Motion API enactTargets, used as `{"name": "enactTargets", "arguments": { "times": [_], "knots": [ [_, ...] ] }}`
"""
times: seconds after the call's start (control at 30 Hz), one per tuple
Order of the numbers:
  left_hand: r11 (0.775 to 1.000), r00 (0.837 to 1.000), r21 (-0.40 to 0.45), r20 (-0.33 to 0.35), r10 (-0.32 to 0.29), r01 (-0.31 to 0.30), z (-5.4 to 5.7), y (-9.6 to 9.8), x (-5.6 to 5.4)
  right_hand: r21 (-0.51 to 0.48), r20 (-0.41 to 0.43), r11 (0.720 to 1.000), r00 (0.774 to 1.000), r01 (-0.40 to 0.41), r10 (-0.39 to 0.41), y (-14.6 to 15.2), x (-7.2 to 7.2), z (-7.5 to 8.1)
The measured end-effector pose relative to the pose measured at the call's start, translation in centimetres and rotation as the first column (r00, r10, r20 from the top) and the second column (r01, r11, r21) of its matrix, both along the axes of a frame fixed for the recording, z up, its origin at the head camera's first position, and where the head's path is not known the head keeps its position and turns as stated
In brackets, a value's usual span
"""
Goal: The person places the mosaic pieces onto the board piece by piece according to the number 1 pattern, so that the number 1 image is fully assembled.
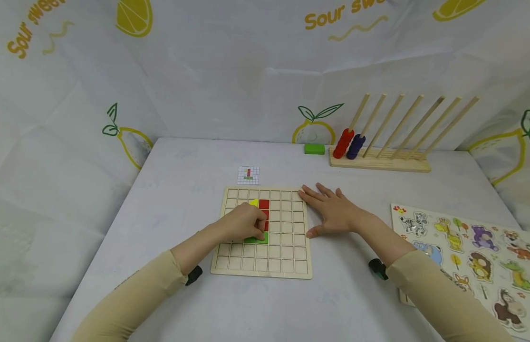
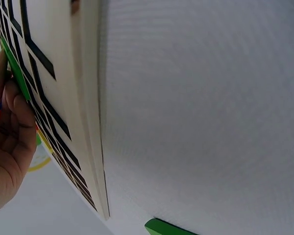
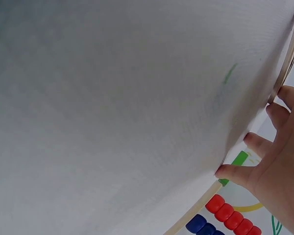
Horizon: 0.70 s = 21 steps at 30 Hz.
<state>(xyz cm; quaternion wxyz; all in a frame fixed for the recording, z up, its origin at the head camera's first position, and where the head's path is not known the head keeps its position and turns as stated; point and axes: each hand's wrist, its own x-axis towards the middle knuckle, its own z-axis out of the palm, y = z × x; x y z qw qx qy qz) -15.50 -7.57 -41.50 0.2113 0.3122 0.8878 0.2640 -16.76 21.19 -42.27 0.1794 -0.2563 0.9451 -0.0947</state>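
Observation:
On the table lies a square wooden grid board (image 1: 288,240). Set in its cells are a yellow piece (image 1: 254,203), a column of red square tiles (image 1: 264,204) and, below them, green square tiles (image 1: 250,240). My left hand (image 1: 243,222) reaches over the board, its thumb and finger pinching a green tile (image 1: 263,238) at the lower right of the pattern. The left wrist view shows the curled fingers (image 2: 20,110) against the green strip (image 2: 15,68); the exact grip is partly hidden. With fingers spread, my right hand (image 1: 333,211) touches the board's right edge.
Behind the board lies a small pattern card (image 1: 248,175). A green block (image 1: 314,149) and a wooden peg abacus (image 1: 380,162) with red and dark blue beads stand at the back right. An animal puzzle board (image 1: 466,256) lies on the right.

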Motion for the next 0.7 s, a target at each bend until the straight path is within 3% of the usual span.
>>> {"name": "enactTargets", "arguments": {
  "times": [0.37, 0.7],
  "knots": [
    [1.0, 1.0, 0.014, 0.003, 0.021, -0.021, 0.4, -0.6, -0.2, 0.002, 0.004, 1.0, 1.0, 0.007, -0.007, -0.1, 0.1, 0.1],
    [0.999, 1.0, 0.041, 0.029, 0.01, -0.011, 1.3, -3.8, -2.2, 0.003, -0.005, 1.0, 1.0, 0.002, -0.002, 0.0, 0.1, 0.1]
  ]
}}
